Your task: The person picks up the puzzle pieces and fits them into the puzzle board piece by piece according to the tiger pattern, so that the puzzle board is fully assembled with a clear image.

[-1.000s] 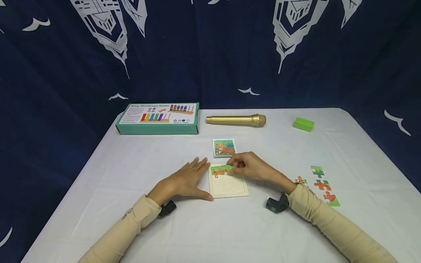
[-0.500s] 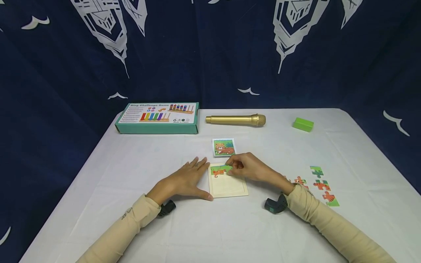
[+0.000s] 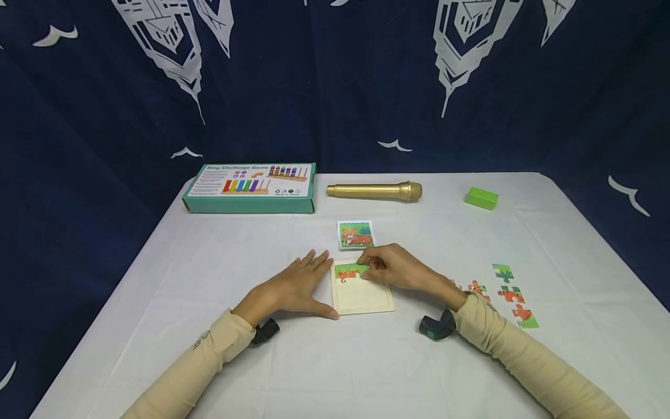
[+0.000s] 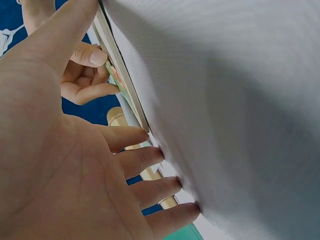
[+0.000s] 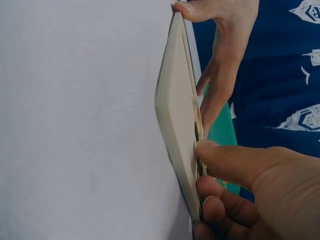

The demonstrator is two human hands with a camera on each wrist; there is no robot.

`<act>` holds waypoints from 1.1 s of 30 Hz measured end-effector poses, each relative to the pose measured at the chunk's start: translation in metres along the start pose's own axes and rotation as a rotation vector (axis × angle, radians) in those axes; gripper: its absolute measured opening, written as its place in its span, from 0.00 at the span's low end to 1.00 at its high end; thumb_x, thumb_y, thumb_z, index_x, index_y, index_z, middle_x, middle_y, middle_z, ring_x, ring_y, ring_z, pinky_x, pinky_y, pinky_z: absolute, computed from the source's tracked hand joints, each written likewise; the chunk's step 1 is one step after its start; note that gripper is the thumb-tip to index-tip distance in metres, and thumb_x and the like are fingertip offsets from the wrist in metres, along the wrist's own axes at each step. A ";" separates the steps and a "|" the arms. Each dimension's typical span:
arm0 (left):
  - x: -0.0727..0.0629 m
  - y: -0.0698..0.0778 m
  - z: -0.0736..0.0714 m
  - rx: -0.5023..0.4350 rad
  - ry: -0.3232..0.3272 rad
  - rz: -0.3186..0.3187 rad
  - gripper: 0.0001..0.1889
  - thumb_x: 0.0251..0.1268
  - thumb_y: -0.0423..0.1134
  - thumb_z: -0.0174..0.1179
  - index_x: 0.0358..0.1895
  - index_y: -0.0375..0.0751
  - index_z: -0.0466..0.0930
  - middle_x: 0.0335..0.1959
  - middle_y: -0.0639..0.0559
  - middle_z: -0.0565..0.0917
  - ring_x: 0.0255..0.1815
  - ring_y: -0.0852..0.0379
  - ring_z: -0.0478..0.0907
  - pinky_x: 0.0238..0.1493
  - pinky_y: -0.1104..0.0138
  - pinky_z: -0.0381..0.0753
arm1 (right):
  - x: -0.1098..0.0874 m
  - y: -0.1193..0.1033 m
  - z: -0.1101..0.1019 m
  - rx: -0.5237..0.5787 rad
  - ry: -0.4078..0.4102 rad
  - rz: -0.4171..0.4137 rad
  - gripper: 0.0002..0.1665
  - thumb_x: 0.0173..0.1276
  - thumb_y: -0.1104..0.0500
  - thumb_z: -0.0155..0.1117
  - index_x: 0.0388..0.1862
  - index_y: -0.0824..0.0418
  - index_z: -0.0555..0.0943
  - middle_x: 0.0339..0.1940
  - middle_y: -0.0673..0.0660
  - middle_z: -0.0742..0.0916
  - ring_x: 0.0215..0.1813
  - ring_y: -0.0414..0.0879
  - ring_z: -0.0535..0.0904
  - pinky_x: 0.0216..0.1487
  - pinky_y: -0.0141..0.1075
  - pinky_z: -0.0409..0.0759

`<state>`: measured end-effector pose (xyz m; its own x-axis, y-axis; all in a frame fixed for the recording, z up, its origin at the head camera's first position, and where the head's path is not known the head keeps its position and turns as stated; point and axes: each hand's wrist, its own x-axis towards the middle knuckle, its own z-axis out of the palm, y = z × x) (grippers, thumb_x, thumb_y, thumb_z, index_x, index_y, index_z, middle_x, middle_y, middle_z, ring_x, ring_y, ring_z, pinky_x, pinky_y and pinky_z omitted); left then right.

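A square wooden puzzle tray (image 3: 363,299) lies before the person, with tiger-picture pieces (image 3: 346,272) along its top left. The left hand (image 3: 300,285) is spread flat beside it, thumb at the near left corner and fingertips at the left edge. Over the tray's top right, the right hand (image 3: 400,267) pinches a green-edged puzzle piece (image 3: 362,268) between thumb and fingers, mostly covering it. In the right wrist view, the right thumb and fingertips come right down at the tray's (image 5: 175,100) surface. A tiger picture card (image 3: 357,235) lies just beyond the tray.
Several loose puzzle pieces (image 3: 510,294) lie to the right, some partly behind the right forearm. Along the back stand a green game box (image 3: 251,189), a gold microphone (image 3: 374,191) and a green block (image 3: 481,198). A dark blue curtain (image 3: 314,87) hangs behind the table.
The right hand has shifted very slightly left along the tray's top with the puzzle piece. The left hand stays in place.
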<state>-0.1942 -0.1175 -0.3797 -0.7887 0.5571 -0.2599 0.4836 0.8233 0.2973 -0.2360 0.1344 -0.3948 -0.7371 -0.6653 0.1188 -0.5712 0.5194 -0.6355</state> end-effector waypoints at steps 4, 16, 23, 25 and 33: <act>0.000 0.000 0.000 0.004 0.000 -0.003 0.61 0.45 0.74 0.62 0.76 0.39 0.48 0.78 0.46 0.46 0.78 0.43 0.38 0.75 0.49 0.44 | 0.000 0.000 0.001 -0.008 0.001 -0.005 0.12 0.61 0.61 0.70 0.43 0.62 0.83 0.21 0.46 0.77 0.23 0.36 0.68 0.26 0.27 0.67; 0.001 -0.001 0.000 0.000 -0.008 -0.007 0.61 0.44 0.74 0.62 0.76 0.39 0.48 0.78 0.45 0.46 0.78 0.43 0.38 0.75 0.49 0.44 | 0.000 0.000 0.002 0.005 -0.002 -0.011 0.08 0.63 0.64 0.67 0.41 0.59 0.87 0.33 0.48 0.86 0.30 0.37 0.72 0.32 0.28 0.71; 0.000 0.000 0.000 -0.006 -0.013 -0.002 0.61 0.45 0.73 0.62 0.76 0.39 0.48 0.78 0.46 0.45 0.78 0.43 0.37 0.75 0.49 0.43 | -0.003 0.001 0.001 -0.002 -0.014 -0.027 0.10 0.66 0.62 0.65 0.44 0.59 0.87 0.41 0.51 0.88 0.39 0.39 0.77 0.41 0.32 0.76; 0.000 0.000 0.000 -0.006 -0.012 -0.001 0.61 0.45 0.74 0.62 0.76 0.39 0.48 0.78 0.45 0.45 0.78 0.42 0.37 0.75 0.49 0.44 | -0.004 0.001 0.001 0.017 -0.019 -0.027 0.10 0.67 0.62 0.64 0.46 0.59 0.87 0.43 0.52 0.88 0.38 0.39 0.76 0.39 0.31 0.75; 0.001 -0.001 0.000 -0.004 -0.010 -0.003 0.61 0.45 0.73 0.62 0.76 0.39 0.47 0.78 0.45 0.45 0.78 0.43 0.37 0.75 0.49 0.44 | -0.011 -0.002 -0.010 0.073 -0.022 0.004 0.13 0.68 0.61 0.62 0.51 0.57 0.84 0.44 0.50 0.87 0.36 0.40 0.75 0.38 0.30 0.76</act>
<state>-0.1955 -0.1179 -0.3804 -0.7863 0.5558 -0.2698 0.4796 0.8244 0.3006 -0.2309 0.1459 -0.3872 -0.7306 -0.6755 0.0997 -0.5399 0.4821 -0.6899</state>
